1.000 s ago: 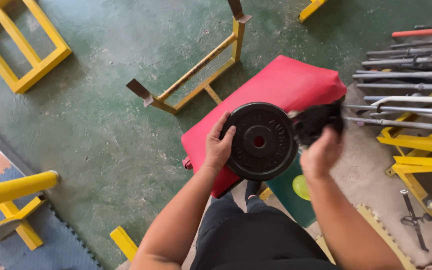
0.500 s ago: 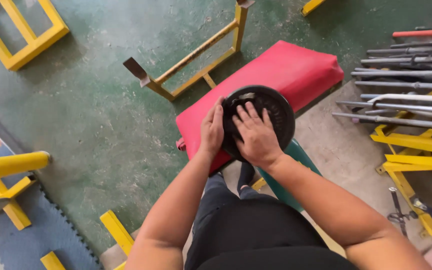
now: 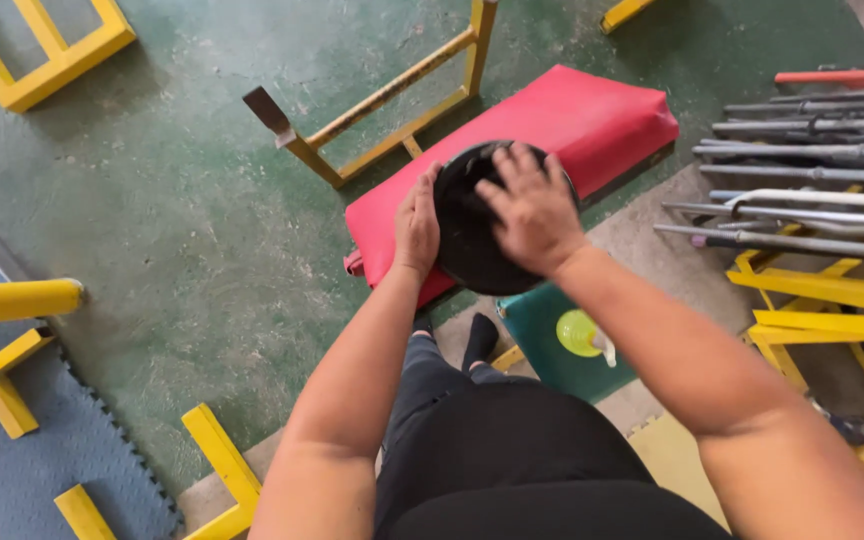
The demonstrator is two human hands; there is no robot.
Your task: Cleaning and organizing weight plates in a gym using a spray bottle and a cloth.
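A black round weight plate point(image 3: 465, 248) is held on edge over a red padded bench cushion point(image 3: 577, 115). My left hand point(image 3: 417, 225) grips the plate's left rim. My right hand point(image 3: 532, 210) lies flat on the plate's face with fingers spread, covering its centre hole. The black cloth it held a moment ago is hidden under the palm. My legs in dark trousers show below the plate.
A yellow metal stand point(image 3: 392, 95) lies on the green floor behind the cushion. Several steel bars point(image 3: 812, 150) rest on a yellow rack point(image 3: 822, 300) at the right. A green box with a yellow-green bottle point(image 3: 580, 332) sits below the plate. Blue foam mats point(image 3: 82, 450) lie at the left.
My right hand brought the black cloth from the plate's right side onto its face, then slid up and right across it. The plate has tilted and moved up slightly.
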